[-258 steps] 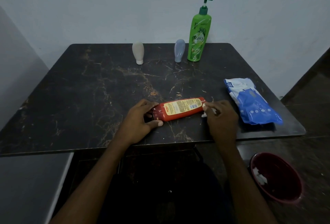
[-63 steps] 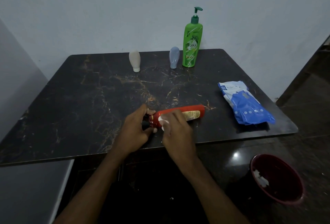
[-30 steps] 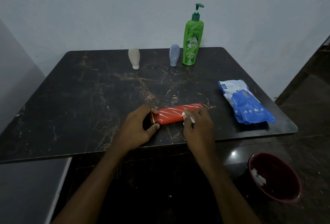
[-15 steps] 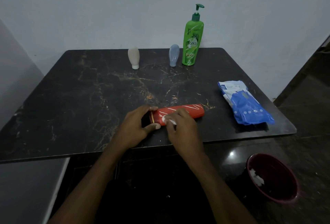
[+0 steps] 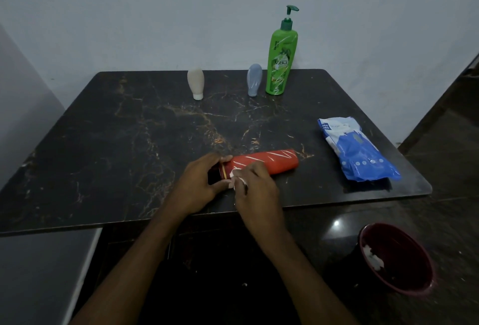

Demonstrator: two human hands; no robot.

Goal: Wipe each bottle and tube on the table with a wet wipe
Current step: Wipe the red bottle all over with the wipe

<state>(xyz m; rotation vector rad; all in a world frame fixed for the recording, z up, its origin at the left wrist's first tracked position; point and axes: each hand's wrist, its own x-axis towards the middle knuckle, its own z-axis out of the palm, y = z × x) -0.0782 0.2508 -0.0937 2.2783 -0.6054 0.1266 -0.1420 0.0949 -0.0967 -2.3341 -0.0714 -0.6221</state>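
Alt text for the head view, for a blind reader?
The left hand grips a red tube lying on the dark table while the right hand presses a white wipe against it. A green pump bottle, a beige tube and a grey tube stand behind; a blue wipes pack lies at right.

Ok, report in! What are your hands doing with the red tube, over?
Left hand grips red tube at its dark cap end. Right hand pinches white wipe against tube near cap. Nothing blocking it.

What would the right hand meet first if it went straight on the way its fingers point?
The right hand, with its wipe on the red tube, points up-left; it would likely meet the left hand first.
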